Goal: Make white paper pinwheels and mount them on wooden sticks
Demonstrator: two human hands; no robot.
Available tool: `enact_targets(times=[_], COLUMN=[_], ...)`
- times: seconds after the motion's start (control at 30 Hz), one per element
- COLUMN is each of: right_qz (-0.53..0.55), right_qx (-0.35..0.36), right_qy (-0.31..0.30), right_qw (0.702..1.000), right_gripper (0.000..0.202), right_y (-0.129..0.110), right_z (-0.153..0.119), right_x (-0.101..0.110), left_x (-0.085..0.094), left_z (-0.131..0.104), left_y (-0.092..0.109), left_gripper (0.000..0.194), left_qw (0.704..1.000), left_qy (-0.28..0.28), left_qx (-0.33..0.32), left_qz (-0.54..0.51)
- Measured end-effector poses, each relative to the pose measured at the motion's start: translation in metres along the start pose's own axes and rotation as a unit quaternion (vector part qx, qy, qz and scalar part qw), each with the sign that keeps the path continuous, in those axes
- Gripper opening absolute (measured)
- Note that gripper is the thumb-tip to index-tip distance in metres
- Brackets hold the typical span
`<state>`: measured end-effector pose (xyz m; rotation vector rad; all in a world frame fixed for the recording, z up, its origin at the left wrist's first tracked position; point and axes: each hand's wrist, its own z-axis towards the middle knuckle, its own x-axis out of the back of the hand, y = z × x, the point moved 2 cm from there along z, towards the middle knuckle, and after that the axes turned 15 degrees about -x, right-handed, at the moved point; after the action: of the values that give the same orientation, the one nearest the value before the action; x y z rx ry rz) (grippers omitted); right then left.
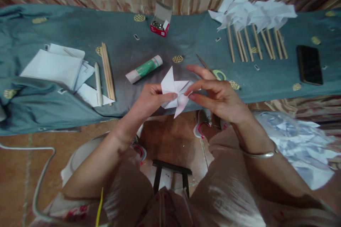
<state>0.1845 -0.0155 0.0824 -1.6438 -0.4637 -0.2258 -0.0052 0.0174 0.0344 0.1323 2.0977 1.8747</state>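
A white paper pinwheel (168, 86) with folded, pointed blades is held over the near edge of the cloth-covered table. My left hand (153, 100) grips it from the left, the thumb pressed on its middle. From the right, my right hand (213, 94) pinches one blade between thumb and fingers, with another finger raised. Just beyond the pinwheel, a glue stick (145, 69) with a green label lies on its side. Scissors (218, 74) with pale green handles rest behind my right hand.
Left are white paper sheets (55, 65), a white pen-like stick (98, 84) and wooden sticks (108, 72). At the back stands an open red box (159, 30) of small metal pieces. Finished pinwheels (253, 12) and a phone (309, 64) lie right. A bag of folded paper (298, 142) sits below.
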Motion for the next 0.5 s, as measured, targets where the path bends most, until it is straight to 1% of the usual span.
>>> enact_targets(times=[0.17,0.27,0.33,0.5], right_qz=[-0.010,-0.012,-0.017,-0.089], right_qx=[0.016,0.020,0.023,0.058], right_qy=[-0.003,0.018,0.033,0.044], right_qw=[1.000,1.000,0.999,0.993], right_gripper=[0.005,0.002,0.003,0.005], right_y=[0.004,0.005,0.007,0.013], right_z=[0.002,0.002,0.002,0.003], right_x=[-0.004,-0.005,-0.006,-0.008], left_x=[0.001,0.002,0.003,0.004], left_z=[0.000,0.001,0.002,0.003], left_y=[-0.001,-0.002,-0.002,-0.002], left_gripper=[0.012,0.016,0.017,0.021], left_qw=[1.000,0.999,0.998,0.997], left_qy=[-0.017,-0.024,-0.027,-0.042], left_qx=[-0.013,-0.023,-0.028,-0.022], left_qz=[0.022,0.038,0.047,0.065])
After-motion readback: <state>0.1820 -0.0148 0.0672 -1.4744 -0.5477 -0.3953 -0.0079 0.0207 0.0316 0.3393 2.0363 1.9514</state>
